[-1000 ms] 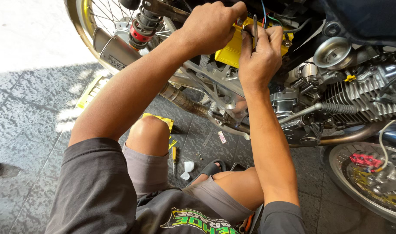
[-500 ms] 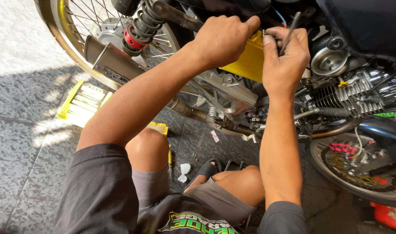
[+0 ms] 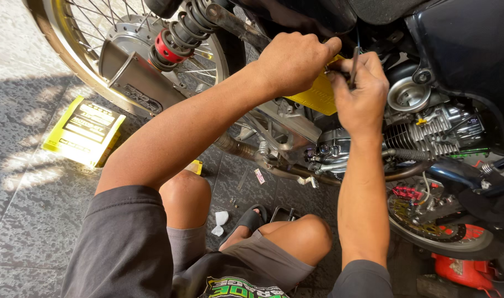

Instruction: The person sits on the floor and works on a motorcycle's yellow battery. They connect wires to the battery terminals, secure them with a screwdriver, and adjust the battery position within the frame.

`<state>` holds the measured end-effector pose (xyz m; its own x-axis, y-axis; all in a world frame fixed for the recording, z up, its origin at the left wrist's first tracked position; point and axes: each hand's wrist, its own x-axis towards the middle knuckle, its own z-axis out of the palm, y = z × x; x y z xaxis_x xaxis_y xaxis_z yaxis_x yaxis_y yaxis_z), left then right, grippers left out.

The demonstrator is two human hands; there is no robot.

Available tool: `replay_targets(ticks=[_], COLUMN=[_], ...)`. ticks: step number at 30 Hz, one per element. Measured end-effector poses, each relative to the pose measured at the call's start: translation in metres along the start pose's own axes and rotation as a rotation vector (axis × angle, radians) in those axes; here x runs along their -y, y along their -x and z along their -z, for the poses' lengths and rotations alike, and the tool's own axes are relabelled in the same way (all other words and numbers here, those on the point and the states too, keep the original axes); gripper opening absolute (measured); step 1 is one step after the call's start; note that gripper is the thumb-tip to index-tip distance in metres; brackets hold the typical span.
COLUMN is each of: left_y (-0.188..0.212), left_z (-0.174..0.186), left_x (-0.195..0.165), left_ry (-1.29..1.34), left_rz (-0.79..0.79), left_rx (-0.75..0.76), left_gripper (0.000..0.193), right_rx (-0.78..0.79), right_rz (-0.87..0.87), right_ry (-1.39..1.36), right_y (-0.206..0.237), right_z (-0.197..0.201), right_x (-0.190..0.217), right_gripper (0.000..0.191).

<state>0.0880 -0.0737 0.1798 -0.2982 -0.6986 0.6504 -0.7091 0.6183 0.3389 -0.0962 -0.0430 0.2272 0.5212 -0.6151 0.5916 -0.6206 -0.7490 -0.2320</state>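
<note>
I squat beside a motorcycle (image 3: 428,127) and reach into its frame with both arms. My left hand (image 3: 293,60) is closed in a fist against the top edge of a yellow side panel (image 3: 318,96). My right hand (image 3: 359,94) grips a thin dark tool (image 3: 354,63) that points up into the shadowed gap above the panel. The two hands almost touch. What the tool's tip meets is hidden in the dark under the seat.
A spoked rear wheel (image 3: 114,44) with a red-collared shock spring (image 3: 172,38) stands at upper left. The finned engine (image 3: 428,132) and exhaust pipe (image 3: 252,154) lie below my hands. A yellow box (image 3: 84,129) rests on the grey paving, with small white scraps (image 3: 220,221) near my sandal.
My hands have stayed together at the yellow panel while the view shifted. The right hand has raised the thin tool upright into the gap above the panel.
</note>
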Motion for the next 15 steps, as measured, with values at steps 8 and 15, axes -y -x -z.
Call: replay_targets(ticks=[8, 15], left_y=[-0.001, -0.001], left_z=[0.001, 0.003], left_x=[0.001, -0.001], left_ry=[-0.039, 0.018], left_rz=[-0.005, 0.0], left_rx=[-0.008, -0.006], left_gripper=[0.03, 0.025], right_rx=[-0.052, -0.068], right_rz=[-0.066, -0.217], right_ry=[0.054, 0.065], right_y=[0.001, -0.007], right_z=[-0.011, -0.012], right_x=[0.0, 0.008], right_gripper=[0.011, 0.019])
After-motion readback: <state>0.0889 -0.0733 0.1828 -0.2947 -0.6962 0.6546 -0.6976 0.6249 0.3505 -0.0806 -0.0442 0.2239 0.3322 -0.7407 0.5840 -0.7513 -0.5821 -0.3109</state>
